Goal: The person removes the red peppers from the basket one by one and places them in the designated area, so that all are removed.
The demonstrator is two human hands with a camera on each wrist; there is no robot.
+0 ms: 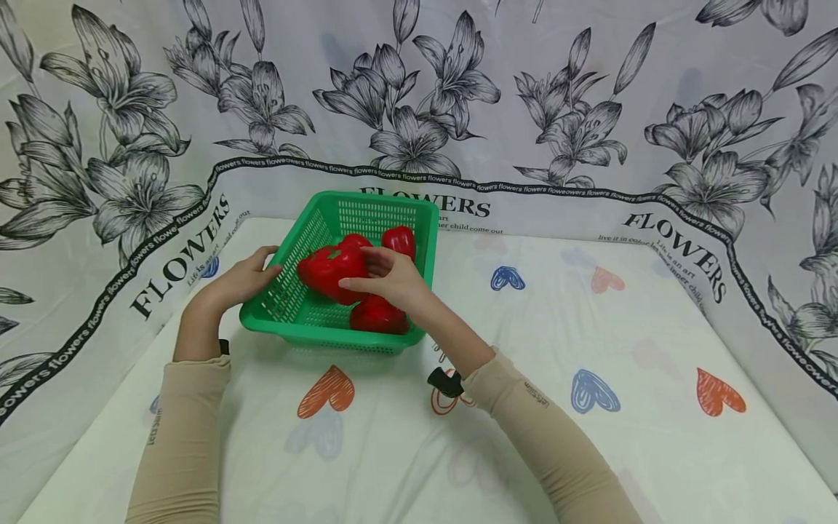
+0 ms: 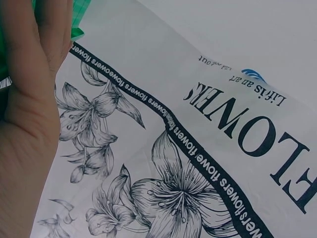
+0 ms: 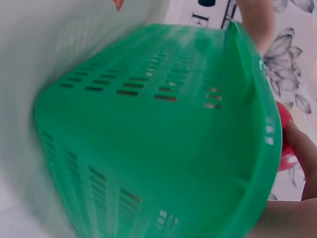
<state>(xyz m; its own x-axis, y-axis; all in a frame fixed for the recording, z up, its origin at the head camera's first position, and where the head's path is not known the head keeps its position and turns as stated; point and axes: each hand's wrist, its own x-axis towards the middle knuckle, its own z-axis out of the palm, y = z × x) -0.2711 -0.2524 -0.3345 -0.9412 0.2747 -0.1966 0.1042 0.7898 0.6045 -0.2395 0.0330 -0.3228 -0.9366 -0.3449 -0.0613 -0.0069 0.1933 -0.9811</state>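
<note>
Head view: the right hand (image 1: pixel 393 280) holds a glossy red bell pepper (image 1: pixel 347 269) between thumb and fingers, inside a green perforated plastic basket (image 1: pixel 340 335).

At the basket's left rim, the left hand (image 1: pixel 245 280) touches with thumb and fingers; whether they close round it, I cannot tell. Around the held pepper, more red bell peppers show: a near one (image 1: pixel 380 317) below the right hand, a far-right one (image 1: pixel 398 239) by the back wall. The basket sits on a pale cloth (image 1: pixel 393 444) printed with red and blue hearts, before a white lily-print curtain (image 1: pixel 511 51).
</note>
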